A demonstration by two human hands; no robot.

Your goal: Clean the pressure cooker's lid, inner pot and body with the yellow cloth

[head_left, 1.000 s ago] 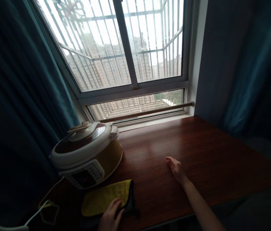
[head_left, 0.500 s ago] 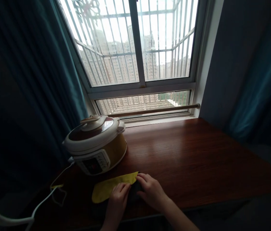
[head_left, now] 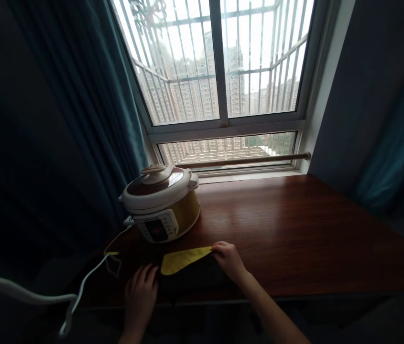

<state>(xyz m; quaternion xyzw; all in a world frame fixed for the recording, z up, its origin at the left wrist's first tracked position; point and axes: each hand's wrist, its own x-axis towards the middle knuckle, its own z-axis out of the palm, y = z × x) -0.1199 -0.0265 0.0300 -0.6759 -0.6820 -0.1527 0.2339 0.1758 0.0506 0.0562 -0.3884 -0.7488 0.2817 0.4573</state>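
Observation:
A cloth, yellow on one face [head_left: 182, 258] and dark on the other, lies spread along the front edge of a wooden table [head_left: 295, 229]. My left hand [head_left: 140, 296] rests flat on the cloth's dark left part, fingers apart. At the cloth's right end my right hand [head_left: 228, 260] has its fingers curled over the tip of the yellow flap. Just behind the cloth stands a yellow and white electric cooker [head_left: 162, 203] with its lid closed.
The cooker's white cord [head_left: 80, 291] trails off the table's left end. Teal curtains [head_left: 90, 105] hang at the left and right. Behind the table is a barred window [head_left: 223, 62] with a wooden rod [head_left: 245, 161] along the sill.
My hands have moved apart along the cloth, the left going left and the right going right, and the cloth is spread wider. The view has pulled back and shifted left.

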